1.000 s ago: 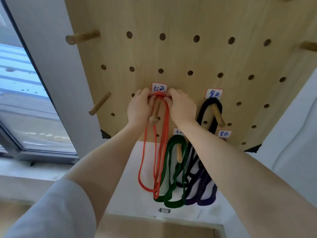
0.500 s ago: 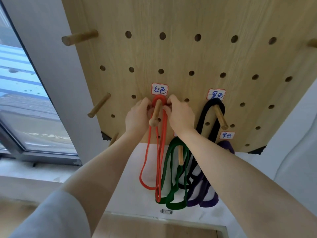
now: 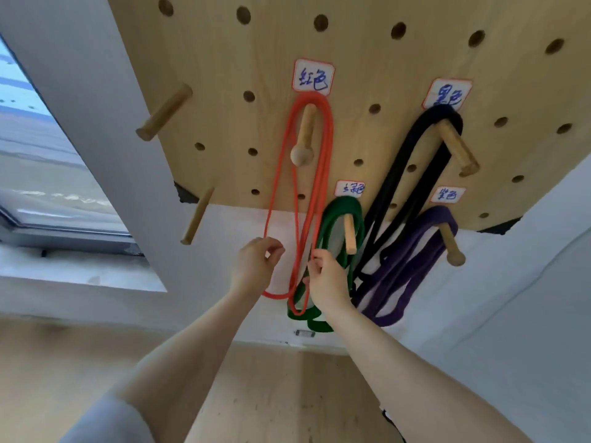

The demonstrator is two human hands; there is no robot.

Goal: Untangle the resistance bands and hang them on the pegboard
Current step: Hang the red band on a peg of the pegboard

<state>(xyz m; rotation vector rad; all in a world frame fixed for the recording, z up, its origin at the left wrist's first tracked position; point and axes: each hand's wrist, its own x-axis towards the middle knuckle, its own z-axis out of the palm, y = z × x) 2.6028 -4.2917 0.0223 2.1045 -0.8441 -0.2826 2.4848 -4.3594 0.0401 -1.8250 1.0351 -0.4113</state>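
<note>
On the wooden pegboard [image 3: 367,68] an orange-red band [image 3: 329,139] hangs looped over a knobbed peg [image 3: 302,145], under a handwritten label. My left hand [image 3: 254,263] has its fingers curled at the band's left strand, below the board. At the same height, my right hand [image 3: 327,278] pinches the band's right strands. A green band [image 3: 339,207], a black band [image 3: 399,161] and a purple band [image 3: 415,238] each hang on a labelled peg of their own, to the right. Their lower loops overlap behind my right hand.
Two bare pegs [image 3: 164,111] [image 3: 196,215] stick out of the board's left side. A window [image 3: 48,174] and its white frame lie to the left. White wall runs under the board, and wooden floor [image 3: 271,394] shows below it.
Both hands have left the top of the red band's peg and come down along the hanging strands. The band now hangs over the peg by itself.
</note>
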